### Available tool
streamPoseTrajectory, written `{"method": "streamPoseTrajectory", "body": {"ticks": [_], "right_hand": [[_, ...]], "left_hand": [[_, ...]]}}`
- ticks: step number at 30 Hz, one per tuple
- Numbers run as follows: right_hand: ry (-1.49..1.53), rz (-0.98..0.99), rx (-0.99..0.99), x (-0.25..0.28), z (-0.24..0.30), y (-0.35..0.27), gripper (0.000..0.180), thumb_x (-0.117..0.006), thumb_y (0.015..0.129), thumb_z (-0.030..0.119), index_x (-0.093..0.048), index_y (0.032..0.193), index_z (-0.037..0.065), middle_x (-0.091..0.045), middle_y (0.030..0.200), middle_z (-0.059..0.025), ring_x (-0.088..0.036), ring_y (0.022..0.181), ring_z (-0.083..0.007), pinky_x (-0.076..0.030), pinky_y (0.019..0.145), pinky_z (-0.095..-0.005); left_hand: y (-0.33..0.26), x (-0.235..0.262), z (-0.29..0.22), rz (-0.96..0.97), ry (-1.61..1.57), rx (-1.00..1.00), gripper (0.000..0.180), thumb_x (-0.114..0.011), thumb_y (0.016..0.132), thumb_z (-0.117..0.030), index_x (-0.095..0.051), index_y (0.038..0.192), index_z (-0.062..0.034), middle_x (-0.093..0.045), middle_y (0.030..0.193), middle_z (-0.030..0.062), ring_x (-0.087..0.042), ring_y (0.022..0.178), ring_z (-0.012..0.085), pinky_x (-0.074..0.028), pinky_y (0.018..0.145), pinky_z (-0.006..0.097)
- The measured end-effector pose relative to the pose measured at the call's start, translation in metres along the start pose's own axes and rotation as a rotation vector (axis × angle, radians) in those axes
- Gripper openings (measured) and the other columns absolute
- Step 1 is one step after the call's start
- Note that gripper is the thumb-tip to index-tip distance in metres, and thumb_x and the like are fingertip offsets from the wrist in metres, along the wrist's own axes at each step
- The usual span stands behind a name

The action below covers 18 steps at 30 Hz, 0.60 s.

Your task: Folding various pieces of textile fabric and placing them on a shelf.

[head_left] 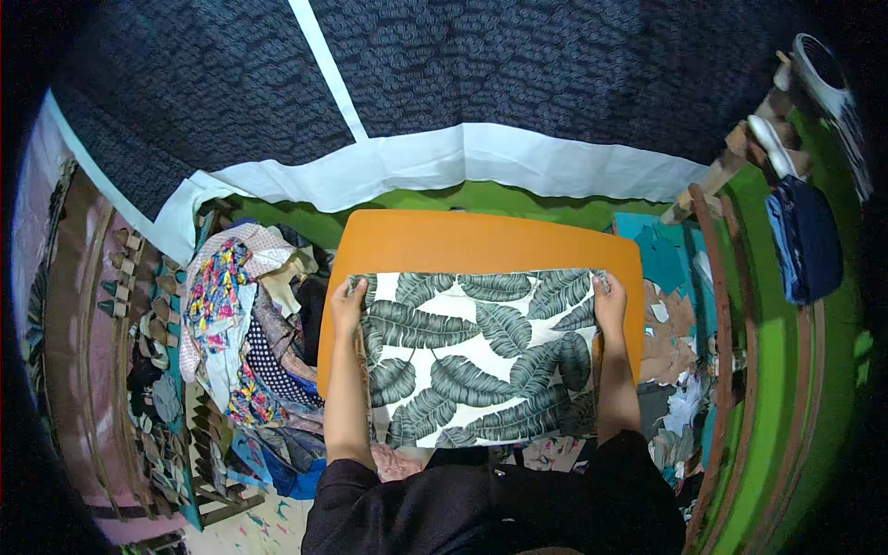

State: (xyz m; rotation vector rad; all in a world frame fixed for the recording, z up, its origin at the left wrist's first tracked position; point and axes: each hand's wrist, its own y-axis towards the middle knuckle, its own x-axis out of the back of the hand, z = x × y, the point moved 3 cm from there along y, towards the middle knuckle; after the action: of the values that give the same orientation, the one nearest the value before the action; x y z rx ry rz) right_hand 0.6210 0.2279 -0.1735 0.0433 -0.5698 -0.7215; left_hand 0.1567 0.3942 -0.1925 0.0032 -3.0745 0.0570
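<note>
Both forearms reach straight up from the lower edge, roughly parallel, toward 12 o'clock. The left hand (349,303) is closed on the far left corner of a leaf-print cloth (481,356), fingers curled over its edge. The right hand (610,302) pinches the far right corner likewise. The cloth lies spread flat on the orange counter (481,245), its near edge hanging toward the person. A heap of mixed fabrics (245,333) sits at 9 o'clock.
</note>
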Motion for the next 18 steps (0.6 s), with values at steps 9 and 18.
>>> {"method": "streamPoseTrajectory", "body": {"ticks": [9,18], "right_hand": [[-0.387,0.018,0.010,-0.048,-0.052,0.023,0.049,-0.051,0.079,0.044,-0.052,0.108,0.005,-0.052,0.109,-0.0167,-0.049,0.100,-0.0345,-0.036,0.083,-0.0456],[-0.759,0.581,0.222,-0.075,0.012,0.023,0.055,-0.065,0.065,0.032,-0.048,0.116,0.019,-0.047,0.116,-0.0111,-0.041,0.111,-0.0278,-0.020,0.090,-0.0575]], "left_hand": [[0.023,-0.034,0.026,-0.173,0.633,-0.190,0.041,-0.063,0.071,-0.009,-0.051,0.109,0.0007,-0.057,0.100,0.0154,-0.053,0.094,0.0266,-0.039,0.081,0.033],[0.026,-0.056,0.007,0.482,0.988,-0.366,0.052,-0.069,0.065,-0.027,-0.050,0.110,-0.0099,-0.052,0.109,0.0089,-0.044,0.107,0.0264,-0.019,0.091,0.047]]}}
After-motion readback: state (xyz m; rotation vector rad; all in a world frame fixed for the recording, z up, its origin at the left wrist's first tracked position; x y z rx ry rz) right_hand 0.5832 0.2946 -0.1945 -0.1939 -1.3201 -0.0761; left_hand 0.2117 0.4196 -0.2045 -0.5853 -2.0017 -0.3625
